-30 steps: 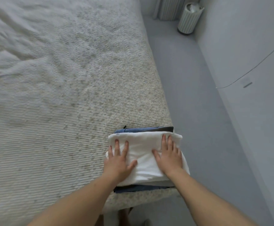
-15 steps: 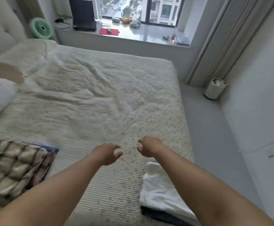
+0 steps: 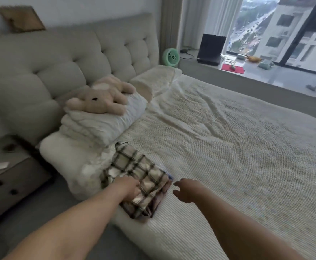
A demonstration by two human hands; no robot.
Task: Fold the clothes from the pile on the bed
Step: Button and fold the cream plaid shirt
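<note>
i see the plaid garment (image 3: 134,175) at seven o'clock on the bed (image 3: 228,147); my left hand (image 3: 130,188) rests on it, grip unclear; my right hand (image 3: 188,190) hovers beside it, loosely curled, empty

Whole view motion-blurred. Left hand (image 3: 130,188) lay on plaid garment (image 3: 134,177); its fingertips smeared against cloth, so grip unreadable. Garments under plaid garment showed only as dark edges at its right and near sides; kind and count untellable. Right hand (image 3: 188,190), just right of plaid garment, fingers loosely curled, tips blurred. Both forearms cut off by bottom edge. Nightstand (image 3: 7,177), left of plaid garment, cut by left edge; flat items on its top unidentifiable. Small objects on windowsill (image 3: 266,72), far beyond plaid garment, too small to identify.
</note>
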